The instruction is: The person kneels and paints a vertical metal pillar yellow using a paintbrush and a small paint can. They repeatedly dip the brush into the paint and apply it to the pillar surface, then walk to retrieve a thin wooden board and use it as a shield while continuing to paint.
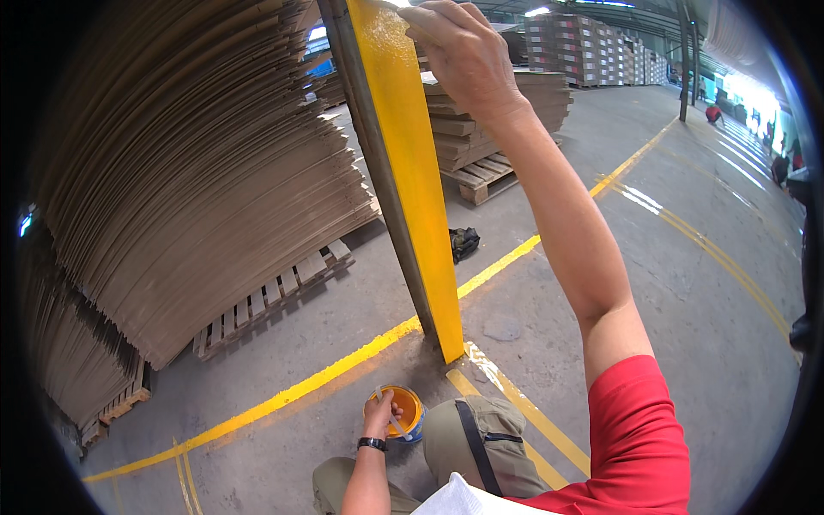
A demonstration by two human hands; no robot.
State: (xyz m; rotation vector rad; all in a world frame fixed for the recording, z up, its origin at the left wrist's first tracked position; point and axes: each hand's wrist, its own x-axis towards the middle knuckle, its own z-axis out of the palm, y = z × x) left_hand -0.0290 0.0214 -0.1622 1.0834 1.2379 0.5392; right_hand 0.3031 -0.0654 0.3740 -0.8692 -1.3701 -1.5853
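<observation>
A steel column (403,172) rises in front of me, its broad face coated in yellow paint that looks wet and glossy near the top. My right hand (468,51) is raised beside that upper part, fingers closed and pointing at the painted face. What it grips is hidden by the fingers and the picture's upper edge. Low down, my left hand (382,414) is closed on the pale handle of a small paint bucket (415,410), at its left side. The bucket is blue outside and yellow inside, and it stands by my knee.
Tall stacks of brown cardboard sheets (215,172) stand on pallets (275,292) to the left. Another cardboard stack (489,120) is behind the column. A dark bundle (464,244) lies near its base. Yellow lines (343,365) cross the concrete floor. People (714,112) are far right.
</observation>
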